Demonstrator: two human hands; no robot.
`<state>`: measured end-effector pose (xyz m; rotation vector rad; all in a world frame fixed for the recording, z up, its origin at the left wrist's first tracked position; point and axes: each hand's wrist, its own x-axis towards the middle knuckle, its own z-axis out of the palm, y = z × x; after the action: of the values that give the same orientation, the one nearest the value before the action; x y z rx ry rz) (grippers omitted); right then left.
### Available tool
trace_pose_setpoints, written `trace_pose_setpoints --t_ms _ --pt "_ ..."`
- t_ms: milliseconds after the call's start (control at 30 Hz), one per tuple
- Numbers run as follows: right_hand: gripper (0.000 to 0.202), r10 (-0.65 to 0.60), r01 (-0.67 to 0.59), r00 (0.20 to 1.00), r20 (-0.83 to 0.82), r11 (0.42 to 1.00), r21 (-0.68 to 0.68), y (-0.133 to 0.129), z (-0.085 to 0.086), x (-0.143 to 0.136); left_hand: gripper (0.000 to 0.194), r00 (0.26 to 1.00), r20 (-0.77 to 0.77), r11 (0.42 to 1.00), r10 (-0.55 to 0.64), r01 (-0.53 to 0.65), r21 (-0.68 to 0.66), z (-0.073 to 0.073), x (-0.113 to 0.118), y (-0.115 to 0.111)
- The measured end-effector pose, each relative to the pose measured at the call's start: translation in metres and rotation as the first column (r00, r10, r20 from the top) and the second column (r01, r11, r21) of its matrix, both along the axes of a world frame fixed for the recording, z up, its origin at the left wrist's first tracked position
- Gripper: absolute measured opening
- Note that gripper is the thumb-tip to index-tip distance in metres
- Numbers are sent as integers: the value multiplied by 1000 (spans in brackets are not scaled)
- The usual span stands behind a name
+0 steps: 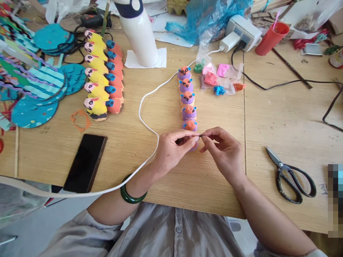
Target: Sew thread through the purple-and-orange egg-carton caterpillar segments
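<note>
Scissors (291, 178), phone (85, 163) — white cable (146, 123)

The left hand (171, 151) and right hand (222, 150) meet over the wooden worktop (281, 117), each pinching an end of a thin dark strip (200, 135) between thumb and forefinger. Just behind them a row of purple figures (187, 98) with orange faces runs away from the person; its nearest end is hidden by the left fingers (187, 135). Scissors (291, 176) lie to the right, a phone (85, 162) to the left, with a white cable (144, 117) curving between.
</note>
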<state>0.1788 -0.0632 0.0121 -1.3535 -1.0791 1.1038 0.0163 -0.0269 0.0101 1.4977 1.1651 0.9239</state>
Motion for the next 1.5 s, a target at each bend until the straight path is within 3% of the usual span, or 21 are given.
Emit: trace_pose_setpoints --t_ms 367,600,933,1167,1500 --pt "10 29 -35 991 129 998 46 -1 -5 1 13 996 -84 996 -11 18 84 -1 -1 0" --pt "22 31 -32 999 -16 999 -36 1 1 0 14 1000 -10 1000 5 -5 -3 2 0 2" --pt "25 4 -7 998 -60 998 -59 1 4 0 18 1000 12 996 -12 13 -86 5 0 1" --pt "26 -8 3 998 -65 997 -73 3 5 -1 27 1000 -19 999 9 -10 -37 5 -1 0" --pt "22 0 -5 997 -73 998 -67 2 2 -1 14 999 -15 999 40 -40 5 1 0 2"
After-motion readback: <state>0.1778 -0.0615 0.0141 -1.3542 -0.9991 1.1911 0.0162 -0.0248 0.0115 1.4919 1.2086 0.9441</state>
